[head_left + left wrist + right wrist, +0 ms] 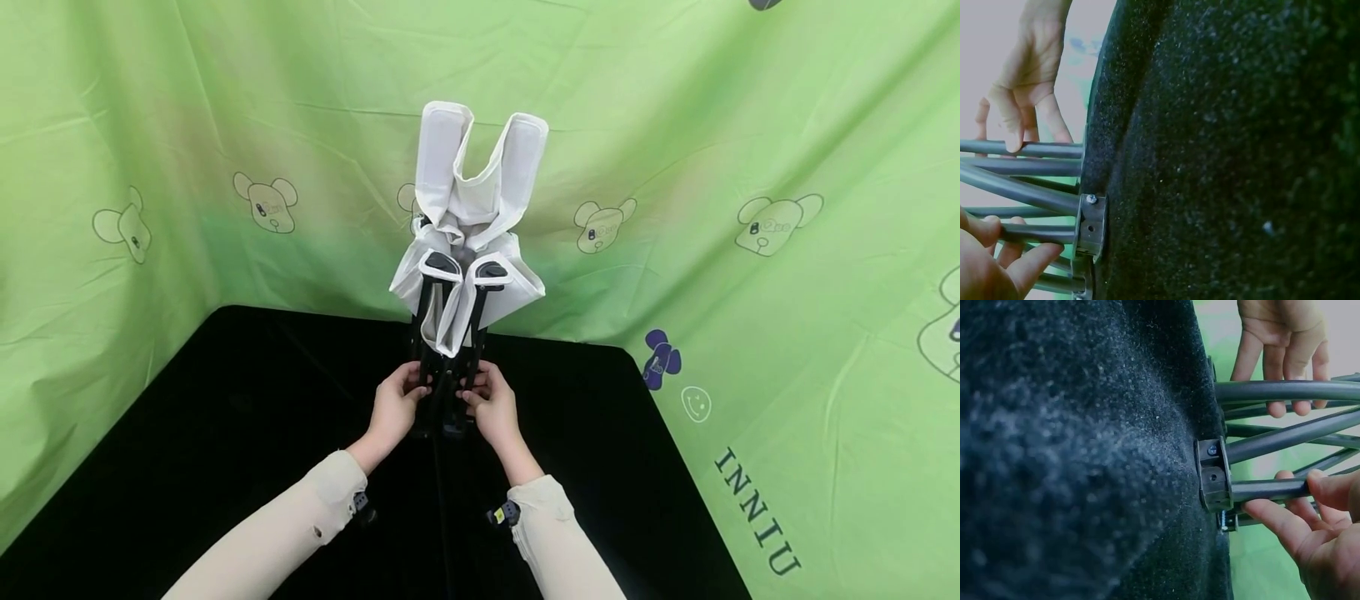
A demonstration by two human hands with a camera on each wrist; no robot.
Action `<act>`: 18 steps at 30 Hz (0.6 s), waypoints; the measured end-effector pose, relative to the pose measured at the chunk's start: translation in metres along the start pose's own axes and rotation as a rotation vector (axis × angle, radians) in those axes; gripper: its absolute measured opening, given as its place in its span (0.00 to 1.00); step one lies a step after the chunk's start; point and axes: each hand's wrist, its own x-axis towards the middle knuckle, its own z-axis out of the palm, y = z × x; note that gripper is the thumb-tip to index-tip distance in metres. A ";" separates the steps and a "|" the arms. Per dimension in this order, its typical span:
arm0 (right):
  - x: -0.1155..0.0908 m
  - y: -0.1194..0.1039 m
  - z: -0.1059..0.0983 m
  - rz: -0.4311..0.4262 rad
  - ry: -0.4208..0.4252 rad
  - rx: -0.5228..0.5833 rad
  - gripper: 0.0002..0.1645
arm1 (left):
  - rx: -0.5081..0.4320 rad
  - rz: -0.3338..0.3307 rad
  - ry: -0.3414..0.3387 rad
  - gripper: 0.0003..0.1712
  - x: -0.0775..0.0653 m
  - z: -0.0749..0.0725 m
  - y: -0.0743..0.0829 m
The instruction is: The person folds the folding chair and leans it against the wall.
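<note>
A folded camp chair stands upright on the black-covered table, with white fabric (pixel 476 200) bunched above a frame of black tubes (pixel 477 317). My left hand (pixel 393 407) holds a tube low on the left side, thumb toward me. Opposite it, my right hand (pixel 497 410) grips another tube between thumb and fingers. Close up in the left wrist view, several tubes run into a dark bracket (pixel 1090 228) with a screw, right against the dark cloth. A similar bracket (pixel 1214 478) shows beside my right fingers in the right wrist view.
Fuzzy black cloth (pixel 247 467) covers the table, which has rounded far corners. Green curtains (pixel 315 83) with printed bear heads hang behind and along both sides. A small camera (pixel 504 514) is strapped at the right wrist, and another (pixel 363 506) at the left.
</note>
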 end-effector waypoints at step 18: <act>0.016 0.003 -0.001 0.021 -0.016 0.048 0.31 | 0.027 0.005 0.007 0.20 0.015 0.003 -0.010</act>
